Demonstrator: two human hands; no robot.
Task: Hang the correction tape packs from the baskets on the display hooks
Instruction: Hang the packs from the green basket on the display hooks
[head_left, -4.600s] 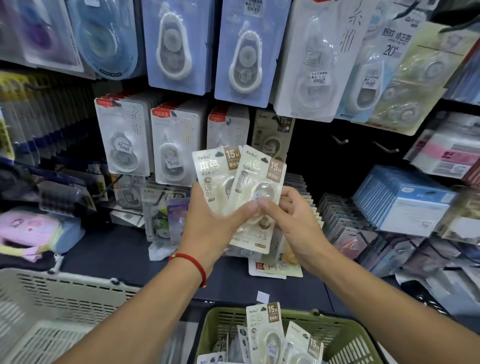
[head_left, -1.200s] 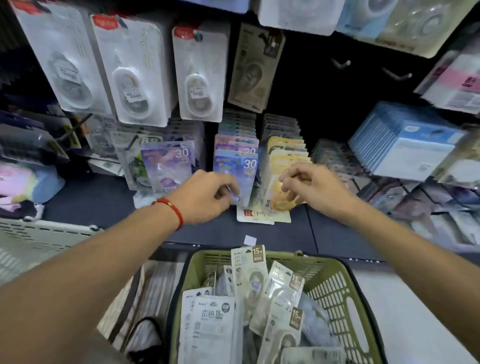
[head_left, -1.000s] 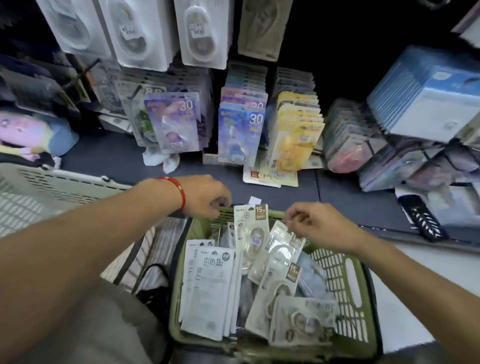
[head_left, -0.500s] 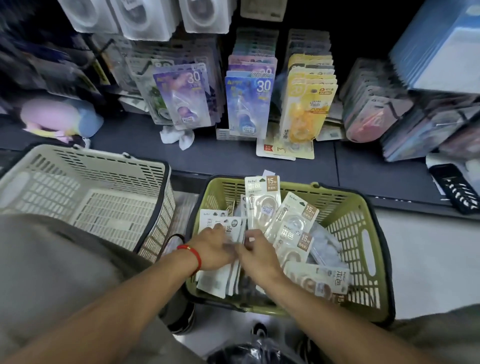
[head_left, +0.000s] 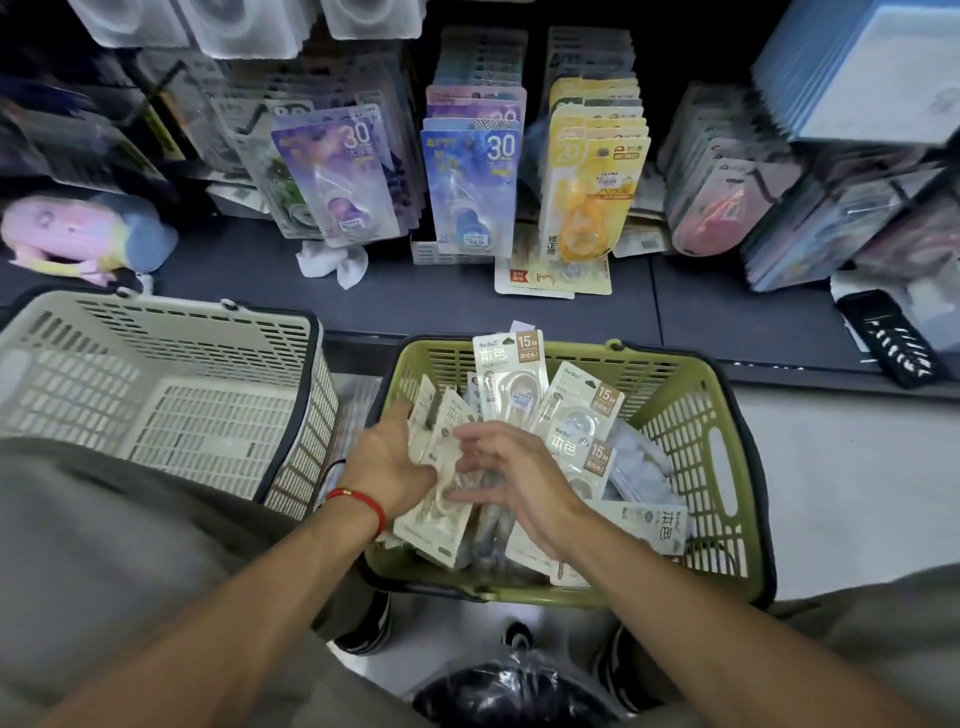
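Note:
A green basket (head_left: 727, 457) on the floor holds several beige correction tape packs (head_left: 511, 384) marked 15M. Both my hands are inside it. My left hand (head_left: 389, 462), with a red cord on the wrist, grips a small bundle of packs (head_left: 441, 519) at the basket's left side. My right hand (head_left: 511, 478) lies over the same bundle with its fingers spread and bent; its grip is blurred. More packs stand upright against the basket's far wall.
An empty cream basket (head_left: 156, 395) stands to the left. A dark shelf (head_left: 415, 301) behind carries hanging rows of purple, blue (head_left: 470, 192) and yellow (head_left: 592, 197) tape packs. A black bag (head_left: 514, 696) lies by my feet.
My hands left the shelf display, came down into the green basket, and my left hand has gathered a bundle of beige packs. The view has tilted downward.

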